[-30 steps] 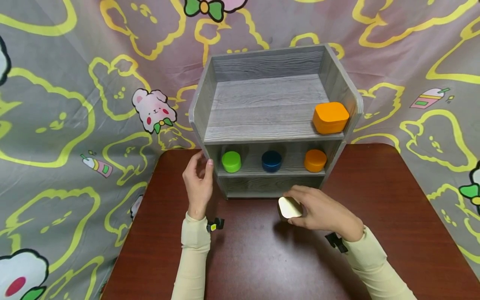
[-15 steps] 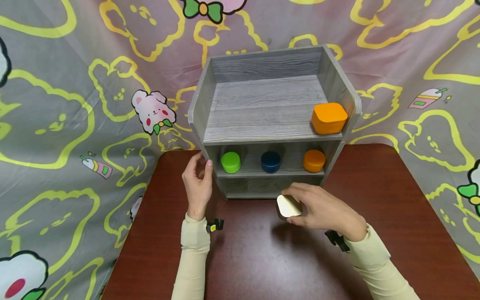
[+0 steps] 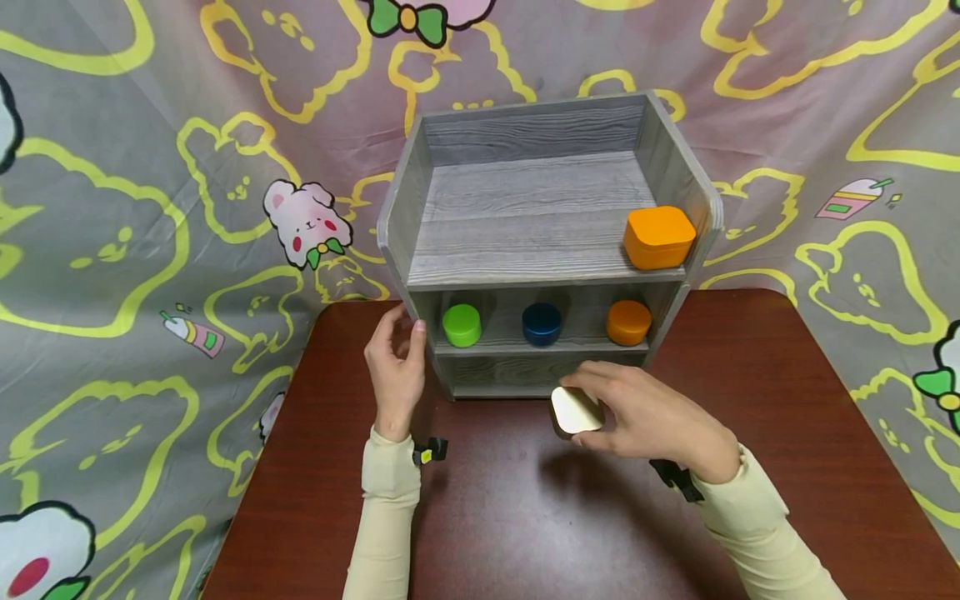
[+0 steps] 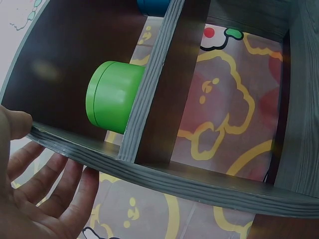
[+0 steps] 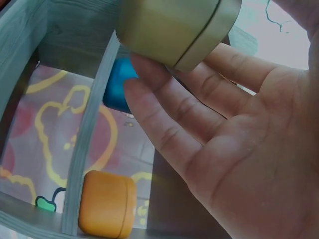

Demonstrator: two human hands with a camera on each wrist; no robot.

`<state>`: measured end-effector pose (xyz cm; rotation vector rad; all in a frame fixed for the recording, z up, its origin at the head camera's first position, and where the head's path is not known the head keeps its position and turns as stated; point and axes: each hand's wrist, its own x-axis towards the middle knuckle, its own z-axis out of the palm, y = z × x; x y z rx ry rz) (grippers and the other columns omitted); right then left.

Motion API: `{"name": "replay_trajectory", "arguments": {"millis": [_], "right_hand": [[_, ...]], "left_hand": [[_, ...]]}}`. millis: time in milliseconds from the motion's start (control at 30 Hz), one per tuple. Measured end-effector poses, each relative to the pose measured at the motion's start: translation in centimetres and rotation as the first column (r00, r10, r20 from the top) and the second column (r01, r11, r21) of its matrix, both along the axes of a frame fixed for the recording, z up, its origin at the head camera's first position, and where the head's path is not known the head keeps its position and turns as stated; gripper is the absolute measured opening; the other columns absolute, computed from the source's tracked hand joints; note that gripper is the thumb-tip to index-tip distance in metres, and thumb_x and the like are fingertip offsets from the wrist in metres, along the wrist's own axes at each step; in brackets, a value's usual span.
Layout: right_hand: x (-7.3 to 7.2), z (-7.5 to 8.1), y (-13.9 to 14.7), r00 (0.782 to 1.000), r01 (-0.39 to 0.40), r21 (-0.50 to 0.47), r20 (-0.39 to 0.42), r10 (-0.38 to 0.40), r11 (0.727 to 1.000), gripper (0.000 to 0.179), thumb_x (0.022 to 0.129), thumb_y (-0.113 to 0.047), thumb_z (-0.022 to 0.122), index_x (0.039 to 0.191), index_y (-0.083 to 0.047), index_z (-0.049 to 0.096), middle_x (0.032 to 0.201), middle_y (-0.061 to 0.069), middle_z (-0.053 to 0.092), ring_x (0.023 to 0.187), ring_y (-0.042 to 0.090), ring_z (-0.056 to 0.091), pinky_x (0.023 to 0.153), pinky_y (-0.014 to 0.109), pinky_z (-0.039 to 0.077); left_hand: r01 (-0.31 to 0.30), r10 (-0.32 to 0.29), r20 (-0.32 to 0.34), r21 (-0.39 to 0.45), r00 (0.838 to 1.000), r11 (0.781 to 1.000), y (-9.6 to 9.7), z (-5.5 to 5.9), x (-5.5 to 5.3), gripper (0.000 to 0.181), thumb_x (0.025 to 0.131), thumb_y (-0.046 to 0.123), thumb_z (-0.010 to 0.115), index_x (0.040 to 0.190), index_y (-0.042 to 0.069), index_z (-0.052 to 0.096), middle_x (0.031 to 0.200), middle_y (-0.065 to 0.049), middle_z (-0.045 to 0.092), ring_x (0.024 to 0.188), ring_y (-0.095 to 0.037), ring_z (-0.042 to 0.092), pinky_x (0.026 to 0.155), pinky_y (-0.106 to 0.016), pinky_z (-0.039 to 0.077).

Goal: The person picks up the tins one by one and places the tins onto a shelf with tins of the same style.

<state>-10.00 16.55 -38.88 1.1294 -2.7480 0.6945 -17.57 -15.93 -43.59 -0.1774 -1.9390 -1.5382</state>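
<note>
My right hand [image 3: 637,412] grips a gold rounded-square tin [image 3: 576,412] with a lid seam, thumb on the near side and fingers on the far side. It is held up in front of the lower part of the grey wooden shelf [image 3: 525,275], its shadow falling on the table. At the shelf's left side panel my left hand [image 3: 397,371] holds the edge; in the left wrist view the thumb is on one side of the board [image 4: 149,174] and the fingers on the other. A green round tin [image 4: 114,94] sits close by.
On the middle shelf stand the green tin [image 3: 461,326], a dark blue tin [image 3: 542,324] and an orange round tin [image 3: 628,323]. A larger orange tin [image 3: 660,238] sits at the top board's right front. A patterned curtain [image 3: 225,208] hangs behind the brown table [image 3: 495,517].
My right hand has moved the gold tin slightly up and left, toward the shelf. The left hand keeps its place at the side panel.
</note>
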Motion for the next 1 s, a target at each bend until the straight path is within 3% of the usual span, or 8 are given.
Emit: {"name": "replay_trajectory", "arguments": {"millis": [233,1000], "right_hand": [[0.1,0.7,-0.1,1.000,-0.014,-0.005,0.019,0.014,1.000,0.051,0.076,-0.027,0.091,0.121,-0.016,0.070,0.106,-0.011,0.066,0.086,0.002,0.056,0.074,0.020,0.051],[0.7,2.9,-0.4,0.995,-0.071,-0.006,-0.067,0.071,0.997,0.051,0.076,-0.028,0.090,0.121,-0.015,0.069,0.105,-0.012,0.065,0.086,0.000,0.054,0.074,0.019,0.050]], "left_hand": [[0.004,-0.004,-0.005,-0.002,1.000,1.000,0.0,0.0,0.1,0.028,0.097,0.003,0.069,0.125,-0.001,0.070,0.108,-0.023,0.075,0.092,-0.006,0.068,0.074,-0.011,0.055],[0.006,-0.006,-0.008,-0.016,1.000,1.000,-0.1,0.0,0.1,0.028,0.098,0.006,0.069,0.125,-0.001,0.070,0.109,-0.024,0.075,0.093,-0.008,0.069,0.074,-0.011,0.056]]}}
